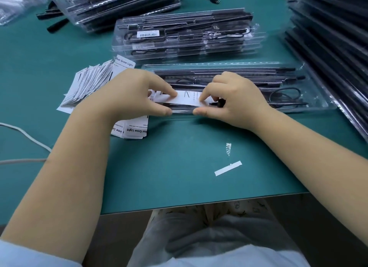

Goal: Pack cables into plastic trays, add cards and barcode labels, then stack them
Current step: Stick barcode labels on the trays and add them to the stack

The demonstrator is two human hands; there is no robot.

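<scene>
Hands pinch a white card (187,97) over the near tray (310,105): left hand (129,93) grips its left end, right hand (235,99) its right end.

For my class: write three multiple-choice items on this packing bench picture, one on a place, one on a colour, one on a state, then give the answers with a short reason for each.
1. Where does the loose pile of printed cards lie?
A. left of the open tray
B. on the finished stack
C. on the person's lap

2. What colour is the table mat?
A. red
B. teal green
C. yellow

3. What are the two hands doing?
A. hanging idle
B. lifting a stack
C. both holding one white card

Answers:
1 A: the pile lies on the mat left of the open tray.
2 B: the bare mat is teal green.
3 C: the left hand and the right hand pinch the ends of the white card over the tray.
</scene>
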